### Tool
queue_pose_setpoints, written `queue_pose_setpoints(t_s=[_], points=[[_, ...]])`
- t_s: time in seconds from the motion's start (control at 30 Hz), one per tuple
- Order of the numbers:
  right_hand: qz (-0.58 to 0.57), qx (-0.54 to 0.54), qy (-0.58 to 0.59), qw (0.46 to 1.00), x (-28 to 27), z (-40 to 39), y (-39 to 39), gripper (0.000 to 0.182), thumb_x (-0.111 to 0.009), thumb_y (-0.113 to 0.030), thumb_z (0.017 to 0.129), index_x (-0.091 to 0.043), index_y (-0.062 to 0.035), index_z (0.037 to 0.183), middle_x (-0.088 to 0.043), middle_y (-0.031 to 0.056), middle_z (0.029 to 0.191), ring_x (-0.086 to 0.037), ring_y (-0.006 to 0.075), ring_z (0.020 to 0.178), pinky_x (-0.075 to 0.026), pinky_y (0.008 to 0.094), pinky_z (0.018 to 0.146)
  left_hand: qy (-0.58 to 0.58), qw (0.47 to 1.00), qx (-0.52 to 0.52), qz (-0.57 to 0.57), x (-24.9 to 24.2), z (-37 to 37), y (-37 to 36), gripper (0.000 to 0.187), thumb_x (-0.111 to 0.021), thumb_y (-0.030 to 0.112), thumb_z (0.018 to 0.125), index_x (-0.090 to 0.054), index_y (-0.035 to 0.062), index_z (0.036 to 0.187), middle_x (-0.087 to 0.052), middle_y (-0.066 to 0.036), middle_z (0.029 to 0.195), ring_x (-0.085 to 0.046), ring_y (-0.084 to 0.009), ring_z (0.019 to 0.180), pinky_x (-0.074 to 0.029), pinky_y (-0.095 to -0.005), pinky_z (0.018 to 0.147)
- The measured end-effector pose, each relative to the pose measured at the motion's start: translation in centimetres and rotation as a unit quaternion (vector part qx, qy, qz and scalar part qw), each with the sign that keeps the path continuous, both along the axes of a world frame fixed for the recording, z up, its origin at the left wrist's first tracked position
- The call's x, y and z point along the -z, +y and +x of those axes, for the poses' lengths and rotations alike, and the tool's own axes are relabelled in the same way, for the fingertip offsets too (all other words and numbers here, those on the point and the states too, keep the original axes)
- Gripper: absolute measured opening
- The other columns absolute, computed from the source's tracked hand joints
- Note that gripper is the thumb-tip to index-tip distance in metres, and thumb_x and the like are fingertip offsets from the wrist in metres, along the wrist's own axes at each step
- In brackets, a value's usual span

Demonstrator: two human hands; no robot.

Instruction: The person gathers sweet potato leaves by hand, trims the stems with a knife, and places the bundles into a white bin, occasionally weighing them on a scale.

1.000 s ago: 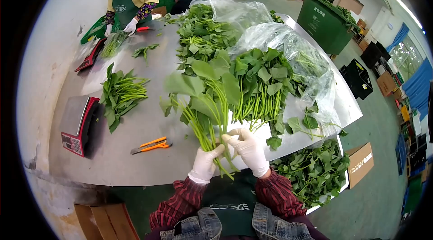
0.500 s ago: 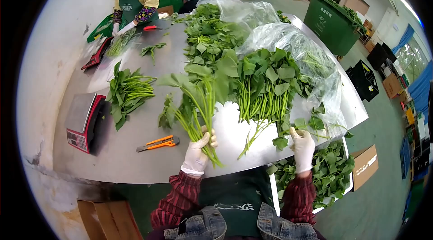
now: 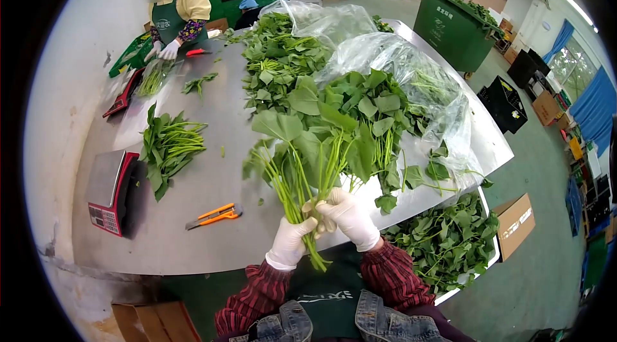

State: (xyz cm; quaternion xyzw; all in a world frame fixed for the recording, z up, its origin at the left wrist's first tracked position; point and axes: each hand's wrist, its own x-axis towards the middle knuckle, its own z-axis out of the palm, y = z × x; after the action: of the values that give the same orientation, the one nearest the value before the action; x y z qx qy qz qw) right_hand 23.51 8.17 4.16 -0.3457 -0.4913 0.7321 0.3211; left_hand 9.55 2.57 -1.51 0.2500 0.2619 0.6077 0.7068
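Observation:
My gloved left hand (image 3: 290, 240) is closed around the stems of a bunch of leafy greens (image 3: 297, 178), held upright over the table's front edge. My gloved right hand (image 3: 349, 220) meets it there, its fingers pinched on stems at the right side of the same bunch. The stem ends hang below both hands. Behind them lies a large pile of leafy greens (image 3: 286, 53), partly under a clear plastic bag (image 3: 411, 72). A separate bundle of greens (image 3: 168, 148) rests to the left. An orange utility knife (image 3: 215, 215) lies left of my hands.
A red and silver scale (image 3: 110, 189) stands at the metal table's (image 3: 160, 245) left side. Below the right edge sits a white-rimmed container of greens (image 3: 443, 242), beside a cardboard box (image 3: 516, 226). A co-worker (image 3: 177, 11) handles greens by a second scale (image 3: 123, 93).
My right hand has moved left from the loose greens at the table's right side to the bunch in my left hand. The view has shifted slightly. The co-worker's hands have moved a little.

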Motion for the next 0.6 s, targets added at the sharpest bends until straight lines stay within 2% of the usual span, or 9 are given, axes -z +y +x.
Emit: queue_pose_setpoints(t_s=[0.13,0.2,0.27,0.3,0.33,0.4,0.43,0.53,0.6], points=[[0.028,0.073,-0.069,0.995,-0.1,-0.1,-0.6,0.018,-0.061,-0.014,0.087,-0.053,0.001,0.08,-0.057,0.0046,0.064,-0.052,0.0073,0.045,-0.038,0.0187,0.041,0.115,0.993,-0.014,-0.029,-0.4,0.5,0.1,0.027,-0.063,0.003,0.081,-0.056,-0.0033,0.107,-0.061,-0.008,0.087,-0.06,-0.0181,0.075,-0.046,-0.0255,0.065],[0.056,0.08,-0.102,0.99,0.1,0.1,-0.7,0.018,-0.061,-0.013,0.086,-0.053,0.0009,0.079,-0.058,0.0047,0.063,-0.051,0.0074,0.045,-0.038,0.0193,0.041,0.154,0.982,-0.103,-0.031,0.0,1.4,0.0,0.023,-0.061,0.006,0.084,-0.058,-0.0051,0.103,-0.062,-0.012,0.092,-0.061,-0.0189,0.082,-0.049,-0.0299,0.068],[0.093,0.163,-0.138,0.973,1.1,0.1,-1.2,0.017,-0.062,-0.011,0.085,-0.054,0.001,0.078,-0.057,0.005,0.063,-0.052,0.0075,0.046,-0.038,0.0196,0.042,0.127,0.984,-0.113,-0.043,-0.6,2.0,0.1,0.021,-0.06,0.008,0.085,-0.057,-0.0034,0.103,-0.062,-0.011,0.09,-0.061,-0.0193,0.082,-0.05,-0.0317,0.07],[0.127,0.21,-0.038,0.969,1.4,0.0,-2.0,0.018,-0.062,-0.013,0.086,-0.054,0.0004,0.075,-0.057,0.0048,0.061,-0.051,0.0069,0.046,-0.038,0.0203,0.042,0.101,0.986,-0.124,-0.055,-0.9,2.0,0.2,0.019,-0.058,0.009,0.087,-0.057,-0.0016,0.102,-0.061,-0.01,0.088,-0.061,-0.0198,0.083,-0.051,-0.0335,0.072],[0.127,0.207,-0.038,0.969,2.0,0.3,-2.8,0.018,-0.062,-0.013,0.086,-0.054,0.0004,0.075,-0.057,0.0048,0.061,-0.051,0.0069,0.046,-0.038,0.0203,0.042,0.1,0.985,-0.128,-0.055,-1.0,1.8,0.4,0.019,-0.058,0.009,0.087,-0.057,-0.0016,0.102,-0.061,-0.01,0.088,-0.061,-0.0198,0.083,-0.051,-0.0335,0.072],[0.098,0.319,-0.021,0.943,3.1,2.0,-3.5,0.022,-0.062,-0.017,0.086,-0.057,0.0008,0.075,-0.056,0.0053,0.06,-0.051,0.0067,0.047,-0.038,0.0206,0.043,-0.002,0.987,-0.135,-0.09,-1.2,1.1,0.7,0.015,-0.056,0.014,0.09,-0.055,0.0028,0.1,-0.06,-0.007,0.084,-0.061,-0.02,0.083,-0.051,-0.0361,0.075],[0.112,0.359,-0.064,0.924,2.9,3.6,-3.0,0.024,-0.061,-0.02,0.087,-0.058,0.0013,0.076,-0.056,0.0053,0.06,-0.052,0.0069,0.047,-0.039,0.0211,0.044,0.011,0.983,-0.162,-0.087,-0.9,0.1,1.0,0.015,-0.055,0.019,0.091,-0.053,0.0059,0.098,-0.058,-0.006,0.082,-0.061,-0.0203,0.082,-0.052,-0.0372,0.075],[0.122,0.425,-0.288,0.85,5.4,12.8,0.6,0.028,-0.058,-0.023,0.088,-0.058,0.0029,0.077,-0.056,0.0082,0.058,-0.055,0.0127,0.05,-0.042,0.0257,0.047,-0.019,0.975,-0.22,-0.028,0.2,-4.0,1.6,0.017,-0.056,0.017,0.09,-0.051,0.0071,0.103,-0.051,-0.002,0.079,-0.05,-0.0134,0.067,-0.044,-0.025,0.058],[0.208,0.413,-0.6,0.653,10.6,19.8,3.1,0.031,-0.057,-0.024,0.087,-0.058,0.0041,0.075,-0.057,0.0111,0.056,-0.058,0.0183,0.051,-0.045,0.0298,0.05,-0.044,0.971,-0.234,-0.003,0.1,-5.6,1.7,0.019,-0.056,0.016,0.09,-0.05,0.006,0.105,-0.048,-0.001,0.072,-0.045,-0.0122,0.062,-0.037,-0.0233,0.052]])
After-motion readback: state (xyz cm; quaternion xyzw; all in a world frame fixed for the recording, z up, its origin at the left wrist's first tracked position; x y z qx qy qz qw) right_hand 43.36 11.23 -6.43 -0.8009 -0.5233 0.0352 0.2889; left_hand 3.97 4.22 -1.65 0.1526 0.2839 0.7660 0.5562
